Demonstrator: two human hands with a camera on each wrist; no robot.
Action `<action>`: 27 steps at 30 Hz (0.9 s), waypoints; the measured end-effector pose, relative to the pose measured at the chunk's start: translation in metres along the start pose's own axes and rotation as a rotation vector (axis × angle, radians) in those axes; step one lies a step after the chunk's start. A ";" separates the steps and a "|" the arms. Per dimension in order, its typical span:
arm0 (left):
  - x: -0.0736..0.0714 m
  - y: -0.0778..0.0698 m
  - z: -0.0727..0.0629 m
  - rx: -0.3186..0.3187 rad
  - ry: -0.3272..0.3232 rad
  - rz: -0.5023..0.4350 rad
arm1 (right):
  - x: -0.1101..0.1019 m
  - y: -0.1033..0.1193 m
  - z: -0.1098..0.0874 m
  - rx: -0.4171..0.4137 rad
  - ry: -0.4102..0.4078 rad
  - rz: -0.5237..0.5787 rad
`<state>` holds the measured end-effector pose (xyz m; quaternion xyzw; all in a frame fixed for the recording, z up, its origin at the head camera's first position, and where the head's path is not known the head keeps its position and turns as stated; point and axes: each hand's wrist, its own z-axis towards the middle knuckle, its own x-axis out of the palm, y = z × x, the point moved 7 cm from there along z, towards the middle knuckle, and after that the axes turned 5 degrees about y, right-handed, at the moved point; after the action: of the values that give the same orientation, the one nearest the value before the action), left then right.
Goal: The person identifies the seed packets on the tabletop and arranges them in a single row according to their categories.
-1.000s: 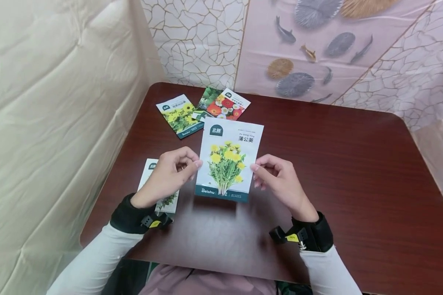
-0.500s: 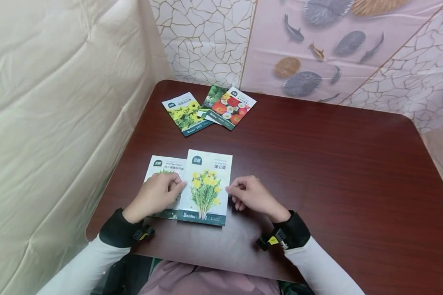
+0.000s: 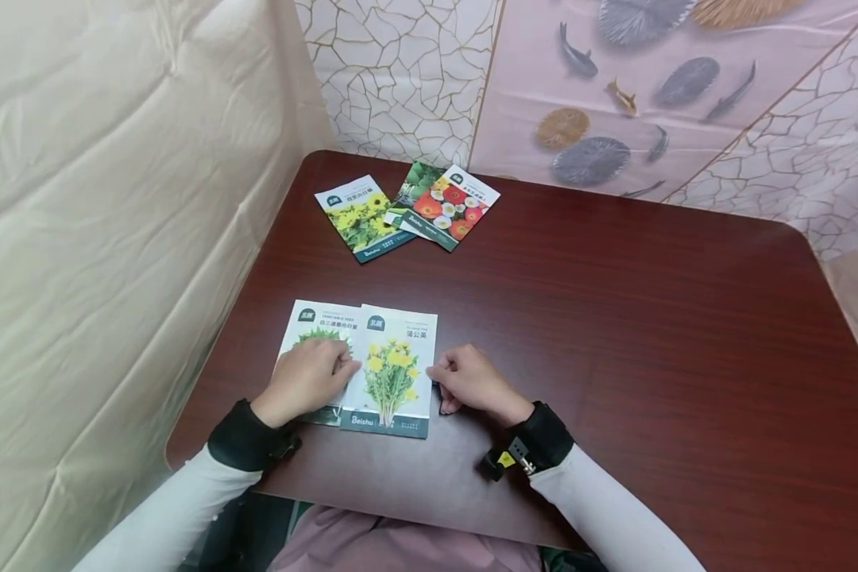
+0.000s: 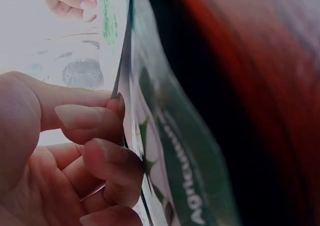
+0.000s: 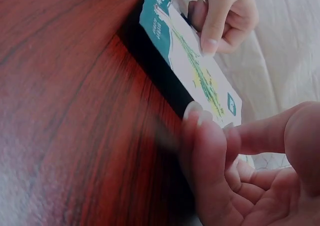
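Observation:
A white seed packet [image 3: 388, 381] with yellow dandelions and a green bottom band lies low over the near part of the table. My left hand [image 3: 307, 381] pinches its left edge between thumb and index finger, as the left wrist view shows up close. On the opposite edge, the thumb and fingers of my right hand [image 5: 210, 161] pinch the packet. A second white seed packet [image 3: 325, 312] with a green plant picture lies under my left hand, and the dandelion packet overlaps its right side. Part of that picture is hidden by the hand.
Farther back on the dark red table [image 3: 615, 334] lie a yellow-flower seed packet [image 3: 363, 221], a green-leaf packet [image 3: 419, 183] and a red-and-white-flower packet [image 3: 454, 208], partly overlapping. A cream cloth wall [image 3: 114, 238] borders the left side.
Both hands have brought the dandelion packet down and left from its raised position, beside and partly over the second packet. In the last half second it has shifted slightly farther left.

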<state>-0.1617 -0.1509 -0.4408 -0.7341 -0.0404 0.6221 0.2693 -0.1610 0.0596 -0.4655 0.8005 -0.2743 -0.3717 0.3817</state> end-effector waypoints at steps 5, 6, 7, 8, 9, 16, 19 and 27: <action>0.002 0.001 0.004 -0.026 0.008 0.019 | 0.000 0.004 0.000 -0.032 -0.013 -0.108; 0.002 0.002 0.004 -0.031 0.012 0.022 | 0.000 0.003 0.000 -0.034 -0.017 -0.123; 0.003 0.002 0.005 -0.037 0.017 0.024 | 0.000 0.003 0.001 -0.035 -0.021 -0.135; 0.003 0.002 0.005 -0.043 0.022 0.027 | 0.001 0.003 0.001 -0.035 -0.025 -0.142; 0.004 0.002 0.005 -0.048 0.024 0.028 | 0.001 0.003 0.001 -0.034 -0.028 -0.145; 0.002 -0.001 0.006 -0.053 0.022 0.036 | 0.000 0.004 -0.001 -0.059 -0.045 -0.165; -0.002 -0.004 0.005 -0.045 0.018 0.020 | -0.003 0.004 -0.005 -0.073 -0.057 -0.140; -0.021 -0.022 0.016 0.050 -0.043 -0.286 | -0.047 0.018 -0.029 -0.167 -0.250 -0.022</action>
<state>-0.1754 -0.1352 -0.4137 -0.7004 -0.1350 0.5937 0.3725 -0.1674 0.0952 -0.4206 0.7164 -0.2791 -0.4940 0.4060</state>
